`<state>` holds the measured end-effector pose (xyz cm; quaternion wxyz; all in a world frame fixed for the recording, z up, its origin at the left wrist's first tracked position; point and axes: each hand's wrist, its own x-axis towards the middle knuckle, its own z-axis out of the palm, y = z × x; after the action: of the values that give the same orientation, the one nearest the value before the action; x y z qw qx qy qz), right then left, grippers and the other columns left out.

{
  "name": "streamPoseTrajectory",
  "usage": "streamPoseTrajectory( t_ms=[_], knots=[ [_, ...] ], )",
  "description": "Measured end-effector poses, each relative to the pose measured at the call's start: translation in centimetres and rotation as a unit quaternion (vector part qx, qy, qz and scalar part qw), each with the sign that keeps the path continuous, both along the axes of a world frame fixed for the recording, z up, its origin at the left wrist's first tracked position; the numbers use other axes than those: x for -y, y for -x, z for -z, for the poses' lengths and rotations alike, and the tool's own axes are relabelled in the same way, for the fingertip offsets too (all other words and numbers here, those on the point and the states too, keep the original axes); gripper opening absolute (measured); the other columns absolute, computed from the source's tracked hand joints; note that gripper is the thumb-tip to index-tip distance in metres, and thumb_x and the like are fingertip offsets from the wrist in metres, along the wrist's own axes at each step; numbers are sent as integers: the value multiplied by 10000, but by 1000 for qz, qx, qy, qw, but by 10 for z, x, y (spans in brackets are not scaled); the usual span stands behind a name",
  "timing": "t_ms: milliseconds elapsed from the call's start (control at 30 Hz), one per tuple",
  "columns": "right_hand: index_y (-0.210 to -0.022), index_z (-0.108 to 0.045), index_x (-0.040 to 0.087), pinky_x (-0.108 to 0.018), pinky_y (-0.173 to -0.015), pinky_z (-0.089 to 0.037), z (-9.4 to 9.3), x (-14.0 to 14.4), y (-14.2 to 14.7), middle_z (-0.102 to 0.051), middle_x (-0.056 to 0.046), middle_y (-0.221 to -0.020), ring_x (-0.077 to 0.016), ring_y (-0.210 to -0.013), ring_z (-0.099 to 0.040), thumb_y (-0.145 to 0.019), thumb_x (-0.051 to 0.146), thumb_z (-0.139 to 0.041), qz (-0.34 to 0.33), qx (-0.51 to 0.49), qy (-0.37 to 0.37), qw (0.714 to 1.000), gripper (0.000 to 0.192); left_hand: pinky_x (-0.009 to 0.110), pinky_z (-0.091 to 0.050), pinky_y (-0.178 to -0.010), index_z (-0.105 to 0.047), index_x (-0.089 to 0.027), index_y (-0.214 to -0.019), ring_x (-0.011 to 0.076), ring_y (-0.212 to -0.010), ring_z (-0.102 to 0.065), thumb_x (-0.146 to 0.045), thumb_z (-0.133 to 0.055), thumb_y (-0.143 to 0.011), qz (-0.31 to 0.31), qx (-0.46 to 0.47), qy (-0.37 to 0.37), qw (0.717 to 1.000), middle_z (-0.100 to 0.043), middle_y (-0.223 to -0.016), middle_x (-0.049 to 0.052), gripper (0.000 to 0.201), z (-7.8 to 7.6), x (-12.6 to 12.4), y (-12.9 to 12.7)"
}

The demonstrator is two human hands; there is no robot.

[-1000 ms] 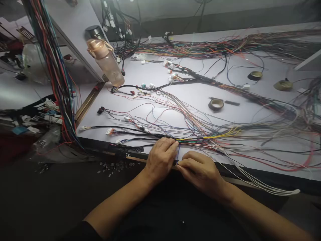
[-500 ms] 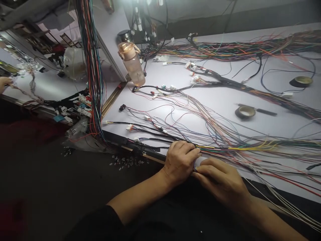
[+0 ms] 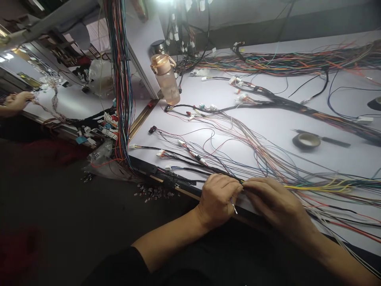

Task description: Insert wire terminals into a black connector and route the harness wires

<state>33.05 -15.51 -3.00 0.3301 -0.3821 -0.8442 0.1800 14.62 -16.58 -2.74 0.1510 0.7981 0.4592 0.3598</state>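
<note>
At the bench's near edge, my left hand (image 3: 220, 196) is closed around a bundle of wires (image 3: 218, 172) partly wrapped in black tape. A short blue wire with a bare silver tip (image 3: 234, 207) pokes out below its fingers. Close beside it, my right hand (image 3: 275, 198) pinches the same bundle, where green and yellow strands show between the two hands. Its fingertips partly hide the wires. Branches of the harness run left and end in white connectors (image 3: 161, 153) and a black connector (image 3: 152, 130).
A roll of tape (image 3: 306, 141) and a dark-handled tool (image 3: 336, 142) lie on the right. A water bottle (image 3: 167, 85) stands at the back left. Hanging wires (image 3: 119, 79) drop past the bench's left end. Another person's hand (image 3: 19, 100) is at far left.
My right hand has left the blue wire's end and moved up to the bundle beside my left hand. The blue tip now hangs free. The whole view has shifted slightly.
</note>
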Motion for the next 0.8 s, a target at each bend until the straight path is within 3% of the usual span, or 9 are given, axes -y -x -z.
streamPoseTrajectory(
  t_ms=[333, 567, 700, 800],
  knots=[
    [-988, -635, 212, -318, -761, -487, 8, -12, 0, -641, -55, -941, -179, -854, -605, -916, 239, -530, -2, 44, -4, 999, 130, 316, -505, -781, -646, -161, -870, 148, -836, -639, -240, -507, -916, 5, 17, 12, 1000, -709, -882, 54, 167, -1, 0, 2],
    [-952, -669, 231, -308, -742, -495, 12, -12, -2, -649, -41, -919, -173, -817, -615, -894, 269, -577, 13, 24, -20, 999, 115, 405, -453, -1015, -603, -158, -1111, 201, -1130, -584, -241, -560, -889, 24, -19, -13, 999, -681, -1103, 91, 241, 2, 16, 31],
    [-931, -672, 235, -307, -715, -502, 8, -12, -2, -651, -42, -910, -175, -809, -619, -900, 286, -567, 9, 18, -15, 1000, 121, 447, -418, -1037, -586, -195, -1159, 214, -1155, -566, -192, -581, -871, -52, -53, -28, 997, -658, -1161, 88, 288, 3, 23, 68],
    [-925, -670, 232, -304, -705, -508, 4, -13, -2, -649, -44, -901, -173, -803, -620, -905, 279, -557, 9, 12, -5, 1000, 124, 439, -411, -991, -591, -219, -1159, 221, -1112, -570, -189, -623, -845, -166, -93, -47, 981, -656, -1139, 81, 317, -2, 21, 101]
  ],
)
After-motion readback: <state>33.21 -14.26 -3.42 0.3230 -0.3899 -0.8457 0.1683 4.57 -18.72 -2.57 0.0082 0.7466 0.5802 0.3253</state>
